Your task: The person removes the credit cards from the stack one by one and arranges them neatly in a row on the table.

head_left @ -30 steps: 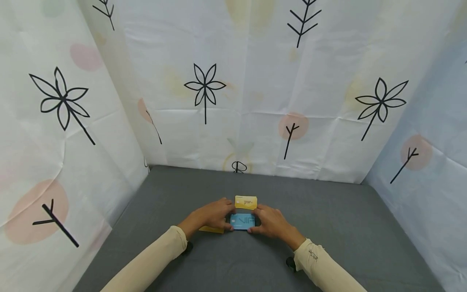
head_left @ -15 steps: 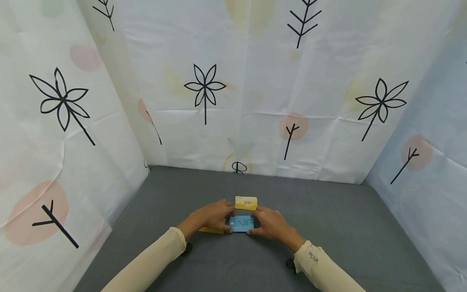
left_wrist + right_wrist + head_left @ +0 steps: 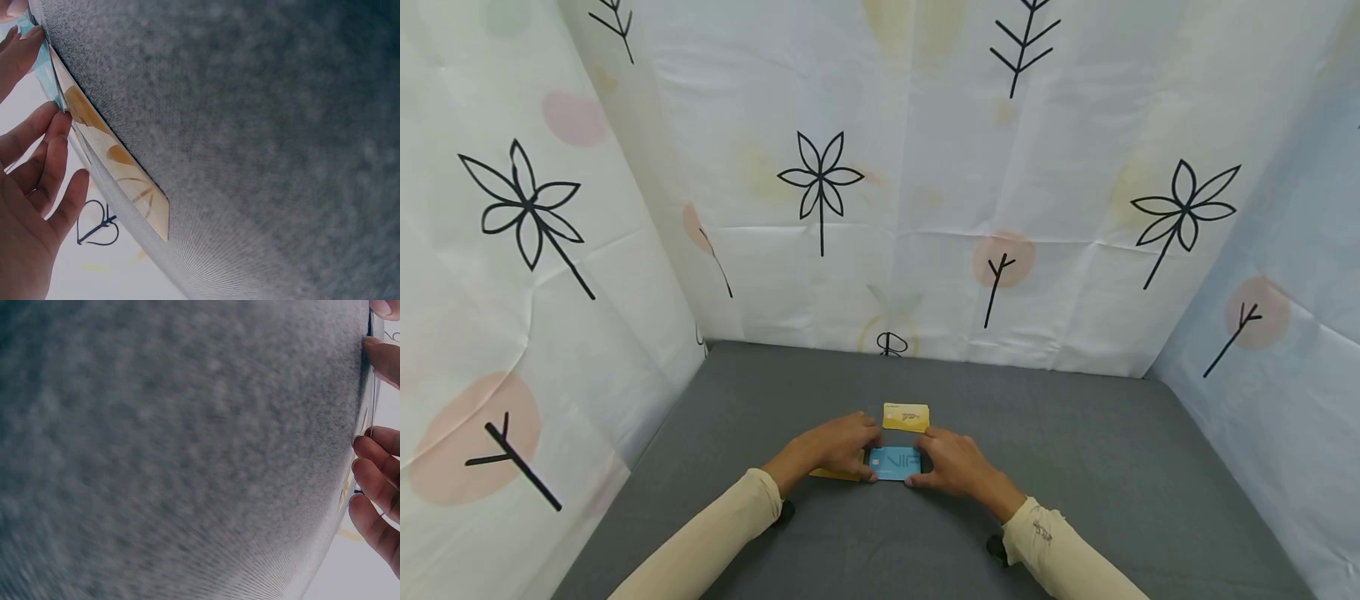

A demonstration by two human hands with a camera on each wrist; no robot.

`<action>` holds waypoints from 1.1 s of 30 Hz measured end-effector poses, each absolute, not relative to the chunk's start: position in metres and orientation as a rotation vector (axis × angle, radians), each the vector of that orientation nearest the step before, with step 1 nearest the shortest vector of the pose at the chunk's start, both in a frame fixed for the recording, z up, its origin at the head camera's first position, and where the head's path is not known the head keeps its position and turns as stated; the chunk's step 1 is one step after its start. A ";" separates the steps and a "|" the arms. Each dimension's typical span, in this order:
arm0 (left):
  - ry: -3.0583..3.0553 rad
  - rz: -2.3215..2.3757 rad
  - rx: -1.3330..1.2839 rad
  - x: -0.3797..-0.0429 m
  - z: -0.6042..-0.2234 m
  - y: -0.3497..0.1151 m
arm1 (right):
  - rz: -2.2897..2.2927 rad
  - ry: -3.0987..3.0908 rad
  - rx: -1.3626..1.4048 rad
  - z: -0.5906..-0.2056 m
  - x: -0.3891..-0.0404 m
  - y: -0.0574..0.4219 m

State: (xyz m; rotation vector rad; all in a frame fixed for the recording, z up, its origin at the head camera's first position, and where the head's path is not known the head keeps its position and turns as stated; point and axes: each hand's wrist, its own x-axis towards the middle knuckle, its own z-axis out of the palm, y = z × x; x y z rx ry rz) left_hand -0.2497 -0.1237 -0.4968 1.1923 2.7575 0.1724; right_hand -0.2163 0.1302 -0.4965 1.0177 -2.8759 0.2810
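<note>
A light blue card marked "VIP" [image 3: 895, 463] lies face up between the two hands. My left hand [image 3: 842, 446] grips its left end, thumb at the near corner and fingers at the far one. At the right end my right hand [image 3: 958, 467] holds it the same way, thumb and fingertips on the corners. Partly hidden under the left hand is a yellow card [image 3: 835, 475]; the left wrist view shows its cream and brown pattern [image 3: 119, 156] close below the blue card's edge. Only fingertips and a thin card edge show in the right wrist view.
Just beyond the blue card, a yellow card [image 3: 906, 417] with a chip lies on the grey tabletop [image 3: 1075, 467]. White cloth [image 3: 925, 183] printed with black plants and pale spots hangs around the back and both sides.
The blue card has shifted slightly left and toward the person, both hands moving along with it. The two yellow cards stay where they were.
</note>
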 end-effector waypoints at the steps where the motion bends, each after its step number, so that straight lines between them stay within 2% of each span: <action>1: 2.757 0.168 1.199 -0.250 -0.497 -0.124 | 0.283 -2.876 1.019 -0.497 -0.216 0.130; 33: 2.739 0.149 1.173 -0.245 -0.490 -0.123 | 0.268 -2.839 1.030 -0.495 -0.210 0.129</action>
